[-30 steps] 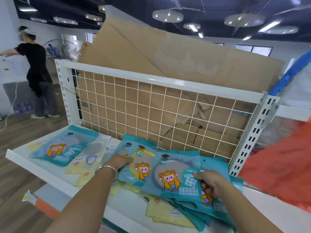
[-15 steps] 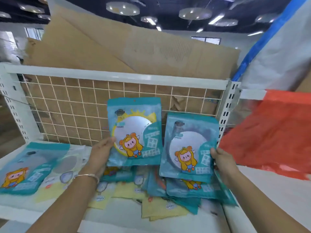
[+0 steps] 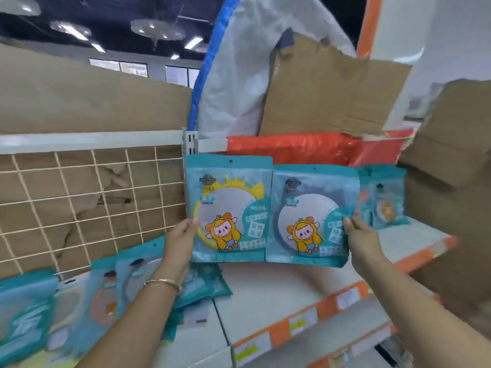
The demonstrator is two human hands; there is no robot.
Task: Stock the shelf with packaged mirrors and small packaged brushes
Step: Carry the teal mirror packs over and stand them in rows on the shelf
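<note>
The yellow-rimmed mirror pack and the grey-rimmed mirror pack are being held upright side by side. They have moved right, away from the pile, and are now hanging over the neighbouring shelf. The left hand is pinching the yellow one's left edge and the right hand is pinching the grey one's right edge.

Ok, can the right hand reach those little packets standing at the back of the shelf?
Probably yes. The little packets stand just beyond the right hand, with only bare shelf between. But its fingers pinch the grey-rimmed mirror packet, so grabbing one looks hard.
</note>
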